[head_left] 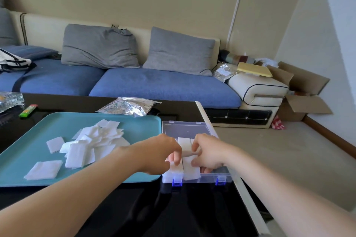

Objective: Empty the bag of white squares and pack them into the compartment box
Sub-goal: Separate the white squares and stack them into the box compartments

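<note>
A clear compartment box (223, 176) with blue latches stands open at the table's right edge, its lid (185, 128) lying flat behind it. White squares (189, 169) stand packed in its left compartments. My left hand (159, 153) and my right hand (207, 153) meet over the box, fingers curled and pinching the white squares from either side. A loose pile of white squares (90, 140) lies on the teal tray (134, 127) to the left. The crumpled silver bag (128, 107) lies behind the tray.
The black glossy table (173, 213) ends just right of the box at a pale edge strip. A green lighter (28, 111) and a glass dish (9, 100) sit at the far left. A blue sofa (154, 82) runs behind the table.
</note>
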The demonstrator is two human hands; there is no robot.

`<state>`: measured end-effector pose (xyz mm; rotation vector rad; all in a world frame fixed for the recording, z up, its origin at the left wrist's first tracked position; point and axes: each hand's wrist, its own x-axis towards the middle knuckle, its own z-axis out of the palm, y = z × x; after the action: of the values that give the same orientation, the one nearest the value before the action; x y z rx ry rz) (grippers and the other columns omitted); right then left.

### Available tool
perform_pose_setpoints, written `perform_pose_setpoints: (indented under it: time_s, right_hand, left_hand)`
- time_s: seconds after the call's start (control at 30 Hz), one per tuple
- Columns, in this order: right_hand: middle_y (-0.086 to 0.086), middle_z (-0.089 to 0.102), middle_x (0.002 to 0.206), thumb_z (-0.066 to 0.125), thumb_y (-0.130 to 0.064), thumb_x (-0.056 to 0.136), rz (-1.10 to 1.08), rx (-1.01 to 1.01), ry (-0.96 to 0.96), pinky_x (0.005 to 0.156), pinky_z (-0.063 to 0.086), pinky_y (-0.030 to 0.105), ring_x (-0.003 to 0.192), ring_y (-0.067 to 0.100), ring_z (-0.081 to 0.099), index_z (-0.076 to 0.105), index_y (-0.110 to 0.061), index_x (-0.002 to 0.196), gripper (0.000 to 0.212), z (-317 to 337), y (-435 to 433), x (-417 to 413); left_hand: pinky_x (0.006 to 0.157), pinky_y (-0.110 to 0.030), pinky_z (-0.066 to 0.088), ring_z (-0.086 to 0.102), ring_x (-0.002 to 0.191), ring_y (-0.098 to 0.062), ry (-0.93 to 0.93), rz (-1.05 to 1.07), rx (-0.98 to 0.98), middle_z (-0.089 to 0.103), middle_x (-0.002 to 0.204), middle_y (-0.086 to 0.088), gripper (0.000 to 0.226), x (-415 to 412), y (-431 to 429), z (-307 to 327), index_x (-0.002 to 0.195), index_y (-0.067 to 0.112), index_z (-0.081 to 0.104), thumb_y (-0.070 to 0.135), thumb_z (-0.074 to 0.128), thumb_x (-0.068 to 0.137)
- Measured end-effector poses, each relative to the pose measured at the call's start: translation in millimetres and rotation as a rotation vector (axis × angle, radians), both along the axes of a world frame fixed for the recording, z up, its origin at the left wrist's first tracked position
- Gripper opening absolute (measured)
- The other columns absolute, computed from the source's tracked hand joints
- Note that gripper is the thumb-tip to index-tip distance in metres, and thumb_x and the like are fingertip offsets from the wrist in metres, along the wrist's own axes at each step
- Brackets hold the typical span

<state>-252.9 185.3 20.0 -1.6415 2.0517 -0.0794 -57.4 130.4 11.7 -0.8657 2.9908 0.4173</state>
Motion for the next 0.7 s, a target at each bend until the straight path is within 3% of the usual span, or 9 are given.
perform_pose_setpoints:
  time_s: [0.1, 0.2, 0.27, 0.37, 0.43, 0.5, 0.6, 0.7]
  right_hand:
    - [0.003, 0.063, 0.105, 0.076, -0.019, 0.093, 0.047, -0.037, 0.105, 0.049, 0.051, 0.024, 0.064, 0.016, 0.069, 0.053, -0.023, 0.112, 0.030, -5, 0, 2]
    - [0.004, 0.060, 0.108, 0.075, -0.018, 0.087, 0.113, -0.066, 0.205, 0.076, 0.059, 0.040, 0.097, 0.027, 0.069, 0.064, -0.018, 0.107, 0.023, -10, 0, 6]
    - [0.006, 0.061, 0.108, 0.073, -0.018, 0.086, 0.153, -0.082, 0.221, 0.083, 0.058, 0.043, 0.106, 0.031, 0.065, 0.069, -0.015, 0.103, 0.018, -13, -1, 8]
    - [0.006, 0.064, 0.104, 0.072, -0.020, 0.089, 0.197, -0.086, 0.235, 0.079, 0.056, 0.041, 0.103, 0.031, 0.065, 0.067, -0.017, 0.093, 0.007, -15, -2, 12]
    - [0.004, 0.066, 0.100, 0.073, -0.022, 0.091, 0.234, -0.086, 0.274, 0.072, 0.052, 0.036, 0.100, 0.030, 0.066, 0.059, -0.023, 0.082, 0.017, -17, -3, 14]
    - [0.004, 0.066, 0.099, 0.075, -0.027, 0.092, 0.254, -0.104, 0.329, 0.071, 0.051, 0.034, 0.096, 0.029, 0.066, 0.057, -0.025, 0.084, 0.019, -16, -2, 16]
    - [0.003, 0.065, 0.099, 0.076, -0.038, 0.088, 0.260, -0.125, 0.357, 0.080, 0.058, 0.041, 0.093, 0.029, 0.065, 0.060, -0.023, 0.088, 0.022, -11, -2, 14]
    - [-0.002, 0.068, 0.086, 0.074, -0.028, 0.081, 0.261, -0.115, 0.322, 0.076, 0.062, 0.044, 0.095, 0.028, 0.066, 0.065, -0.022, 0.079, 0.010, -7, -5, 9]
  left_hand:
    - [0.098, -0.029, 0.045, 0.050, 0.107, -0.010, -0.020, -0.018, -0.040, 0.050, 0.101, 0.017, 0.030, -1, 1, 0, 0.113, 0.029, 0.070, 0.011, 0.055, 0.094]
    - [0.099, -0.034, 0.047, 0.049, 0.106, -0.009, -0.028, -0.024, -0.048, 0.051, 0.103, 0.016, 0.028, -1, -1, -2, 0.112, 0.030, 0.068, 0.012, 0.056, 0.094]
    - [0.099, -0.036, 0.048, 0.047, 0.103, -0.007, -0.031, -0.025, -0.045, 0.052, 0.103, 0.016, 0.025, 0, -3, -3, 0.111, 0.030, 0.068, 0.015, 0.058, 0.094]
    - [0.100, -0.034, 0.047, 0.044, 0.102, -0.006, -0.018, -0.032, -0.061, 0.051, 0.104, 0.016, 0.022, 0, -5, -4, 0.112, 0.030, 0.068, 0.018, 0.060, 0.095]
    - [0.100, -0.032, 0.045, 0.041, 0.102, -0.005, -0.011, -0.033, -0.080, 0.049, 0.106, 0.015, 0.020, 1, -7, -5, 0.113, 0.030, 0.067, 0.021, 0.061, 0.095]
    - [0.097, -0.028, 0.043, 0.040, 0.101, -0.005, -0.011, -0.030, -0.096, 0.048, 0.106, 0.014, 0.018, 2, -8, -5, 0.112, 0.029, 0.067, 0.024, 0.061, 0.096]
    - [0.092, -0.026, 0.043, 0.043, 0.098, -0.005, -0.007, -0.018, -0.113, 0.052, 0.104, 0.012, 0.013, 3, -8, -4, 0.106, 0.027, 0.069, 0.026, 0.061, 0.096]
    - [0.084, -0.025, 0.049, 0.054, 0.090, -0.005, 0.027, 0.001, -0.098, 0.062, 0.094, 0.013, 0.010, 7, -9, 4, 0.094, 0.024, 0.069, 0.024, 0.059, 0.095]
